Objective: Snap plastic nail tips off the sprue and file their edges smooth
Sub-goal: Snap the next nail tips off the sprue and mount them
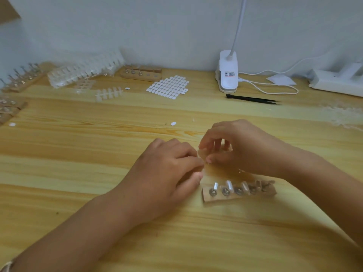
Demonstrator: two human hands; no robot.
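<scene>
My left hand (pixel 167 173) and my right hand (pixel 241 146) meet at the middle of the wooden table (pixel 78 154). Their fingertips pinch a thin clear plastic piece (pixel 204 160) between them; it is too blurred to tell its shape. Just in front lies a small wooden holder block (pixel 206 197) with several metal studs, three of them carrying clear nail tips (pixel 228 185). A clear nail-tip sprue (pixel 109 93) lies at the back left.
A stack of clear sprues (pixel 84 69) and wooden holder blocks (pixel 141 73) line the back left. A sheet of white adhesive tabs (pixel 169 87), a clip lamp (pixel 227 73) with its cord, black tweezers (pixel 251 99) and a white box (pixel 337 79) sit behind.
</scene>
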